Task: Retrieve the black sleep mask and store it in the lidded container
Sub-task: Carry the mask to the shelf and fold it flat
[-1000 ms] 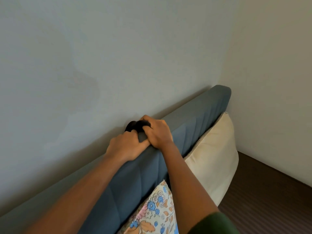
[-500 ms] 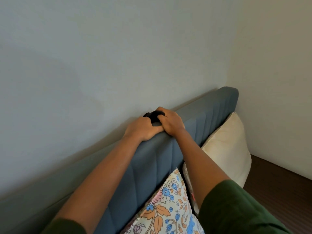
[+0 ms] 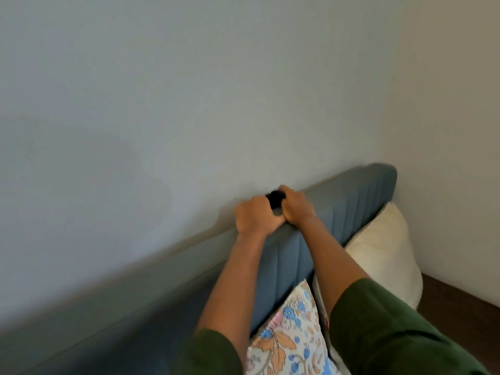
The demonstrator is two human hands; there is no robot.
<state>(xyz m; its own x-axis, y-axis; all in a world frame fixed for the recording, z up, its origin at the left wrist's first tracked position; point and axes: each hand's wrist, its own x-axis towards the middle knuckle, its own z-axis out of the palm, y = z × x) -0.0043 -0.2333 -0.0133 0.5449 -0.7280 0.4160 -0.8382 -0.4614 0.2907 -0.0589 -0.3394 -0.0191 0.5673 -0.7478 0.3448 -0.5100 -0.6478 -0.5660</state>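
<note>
The black sleep mask (image 3: 276, 199) shows as a small dark bundle on top of the blue padded headboard (image 3: 349, 209), close to the wall. My left hand (image 3: 255, 216) and my right hand (image 3: 296, 208) sit side by side on the headboard's top edge, both curled around the mask, which is mostly hidden between them. No lidded container is in view.
A grey-blue wall (image 3: 189, 104) rises right behind the headboard and a cream wall (image 3: 454, 131) meets it at the right corner. A floral pillow (image 3: 292, 336) and a cream pillow (image 3: 384, 255) lean against the headboard. Dark floor (image 3: 460, 307) shows at lower right.
Both hands stayed together on the mask atop the headboard. The view pulled back and shifted, so my green sleeves now show; the mask looks more bunched between the hands.
</note>
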